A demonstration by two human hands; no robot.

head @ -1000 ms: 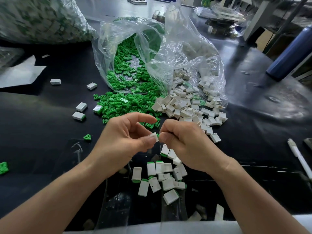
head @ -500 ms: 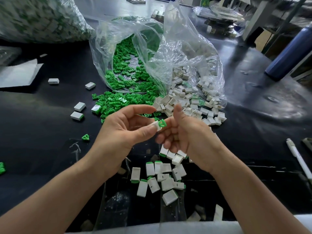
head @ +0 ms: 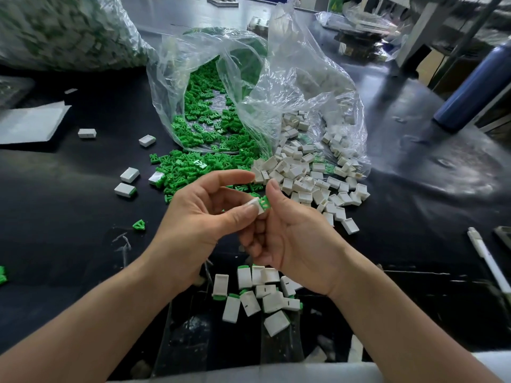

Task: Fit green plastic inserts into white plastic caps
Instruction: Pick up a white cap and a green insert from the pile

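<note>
One white cap (head: 255, 208), pinched in left hand (head: 199, 217); one green insert (head: 265, 202), part-seated at its 3 o'clock end, held by right hand (head: 290, 239). Step: fitting. Next, likely: press home squarely.

The left hand (head: 204, 217) pinches a white cap (head: 256, 206) between thumb and fingertips above the black table (head: 69, 217). The right hand (head: 293, 239) holds a green insert (head: 265, 202) at the cap's open end, seemingly partly in. Behind them, a green insert pile (head: 199, 161) and a white cap pile (head: 309, 178) spill from a clear plastic bag (head: 290, 78). Assembled caps (head: 260, 297) lie beneath the wrists.
</note>
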